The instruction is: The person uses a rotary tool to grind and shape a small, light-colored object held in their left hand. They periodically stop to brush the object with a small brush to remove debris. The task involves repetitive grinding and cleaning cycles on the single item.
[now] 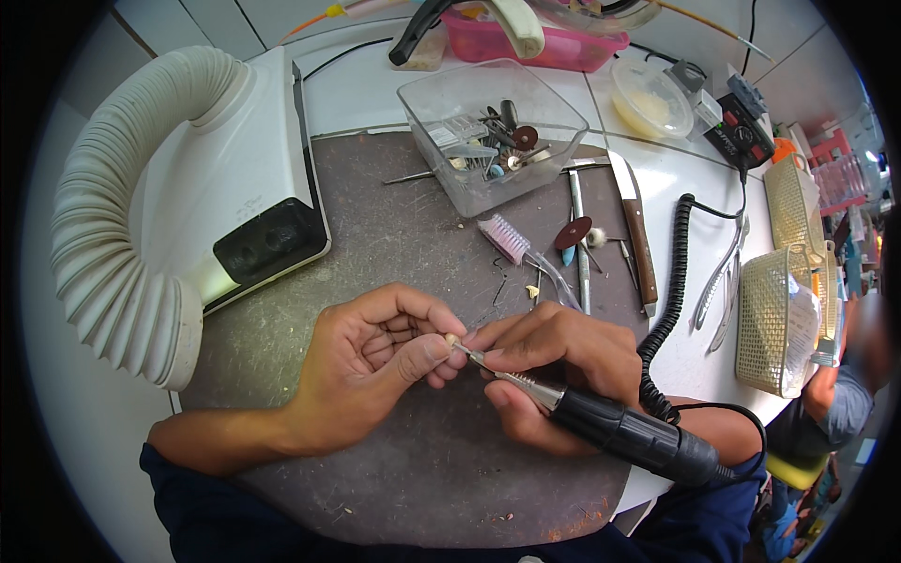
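Observation:
Over the middle of the dark work mat (310, 507), my left hand (366, 361) pinches a small cream, tooth-like piece (452, 340) between thumb and fingertips. My right hand (582, 347) is wrapped round a black and silver rotary handpiece (629, 433), held like a pen. Its thin bit points at the small piece and appears to meet it; fingertips partly hide the contact. From the handpiece a cable runs off to the right. Just beyond my hands lie a pink-bristled toothbrush (507, 240) and a tiny yellowish fragment (532, 292).
A clear bin (479, 192) of burs and discs stands beyond, beside a wooden-handled knife (634, 220) and a dark red disc (572, 232). At left is a white machine with a ribbed hose (113, 281). A coiled cord (668, 310) and baskets (771, 319) lie right; another person (835, 385) sits there.

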A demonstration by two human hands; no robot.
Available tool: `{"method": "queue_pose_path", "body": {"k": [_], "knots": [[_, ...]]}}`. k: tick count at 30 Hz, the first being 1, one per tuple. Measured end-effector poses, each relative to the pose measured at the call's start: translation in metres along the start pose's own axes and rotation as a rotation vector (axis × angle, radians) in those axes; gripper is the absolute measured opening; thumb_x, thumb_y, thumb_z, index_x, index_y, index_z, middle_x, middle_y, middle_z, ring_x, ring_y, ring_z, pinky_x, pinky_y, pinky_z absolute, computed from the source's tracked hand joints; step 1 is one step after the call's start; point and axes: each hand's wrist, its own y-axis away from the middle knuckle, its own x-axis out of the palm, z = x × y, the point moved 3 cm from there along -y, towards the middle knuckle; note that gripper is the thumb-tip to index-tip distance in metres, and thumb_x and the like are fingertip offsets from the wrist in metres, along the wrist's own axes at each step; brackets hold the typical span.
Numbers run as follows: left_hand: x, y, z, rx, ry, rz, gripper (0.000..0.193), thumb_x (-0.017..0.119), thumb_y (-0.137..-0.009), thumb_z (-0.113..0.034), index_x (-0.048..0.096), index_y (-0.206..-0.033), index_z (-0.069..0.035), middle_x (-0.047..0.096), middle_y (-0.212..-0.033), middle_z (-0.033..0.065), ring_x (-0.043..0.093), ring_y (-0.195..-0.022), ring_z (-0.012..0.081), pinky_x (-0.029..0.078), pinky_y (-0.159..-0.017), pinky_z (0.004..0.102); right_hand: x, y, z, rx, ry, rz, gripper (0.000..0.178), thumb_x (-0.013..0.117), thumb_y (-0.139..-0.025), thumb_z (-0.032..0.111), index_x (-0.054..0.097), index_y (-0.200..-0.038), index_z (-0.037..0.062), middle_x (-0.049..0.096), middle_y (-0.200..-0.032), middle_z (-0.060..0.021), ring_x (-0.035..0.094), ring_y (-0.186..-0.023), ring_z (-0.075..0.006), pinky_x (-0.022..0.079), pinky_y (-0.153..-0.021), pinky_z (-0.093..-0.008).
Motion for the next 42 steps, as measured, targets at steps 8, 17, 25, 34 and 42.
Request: {"method": "queue_pose_path", "body": {"k": [8,17,25,34,42], "knots": [[-0.004,-0.001,0.001,-0.014,0.047,0.036,0.016,0.056,-0.096,-0.006,0.057,-0.107,0.005,0.065,-0.094,0.0092,0.063,-0.083,0.0099,0.052,-0.075,0.0230,-0.002,0.000,0.000,0.030,-0.027,0.005,0.021,0.072,-0.078,-0.001,0.061,-0.095,-0.0041,0.065,-0.079,-0.0150,0.071,-0.086,-0.0311,0.057,-0.076,-0.0364],[-0.001,-0.001,0.001,-0.026,0.032,0.025,0.016,0.056,-0.096,-0.009,0.053,-0.107,0.004,0.062,-0.090,0.0082,0.060,-0.079,0.0098,0.050,-0.072,0.0241,0.000,0.001,0.000,0.019,-0.019,0.007,0.022,0.073,-0.077,0.000,0.062,-0.095,-0.0042,0.065,-0.079,-0.0139,0.070,-0.087,-0.0308,0.056,-0.077,-0.0367],[-0.002,0.001,0.001,0.010,0.008,0.009,0.017,0.056,-0.096,-0.010,0.055,-0.107,0.004,0.064,-0.095,0.0102,0.062,-0.084,0.0115,0.051,-0.077,0.0260,-0.002,0.007,0.003,-0.031,0.030,-0.016,0.019,0.069,-0.080,0.003,0.059,-0.095,-0.0033,0.062,-0.080,-0.0141,0.068,-0.091,-0.0319,0.054,-0.082,-0.0404],[-0.002,0.002,0.000,0.110,-0.064,-0.018,0.019,0.059,-0.095,-0.011,0.059,-0.108,0.001,0.064,-0.102,0.0094,0.063,-0.090,0.0120,0.052,-0.083,0.0257,0.004,0.006,0.015,-0.111,0.111,-0.034,0.016,0.068,-0.075,0.000,0.060,-0.088,-0.0049,0.066,-0.084,-0.0184,0.070,-0.094,-0.0310,0.055,-0.076,-0.0337],[-0.005,0.002,0.005,0.192,-0.004,0.017,0.016,0.060,-0.094,-0.010,0.058,-0.105,0.001,0.064,-0.099,0.0089,0.064,-0.088,0.0124,0.054,-0.079,0.0264,0.007,0.009,0.015,-0.121,0.140,-0.005,0.016,0.068,-0.078,0.002,0.059,-0.089,-0.0047,0.066,-0.084,-0.0176,0.070,-0.094,-0.0315,0.055,-0.076,-0.0345]]}}
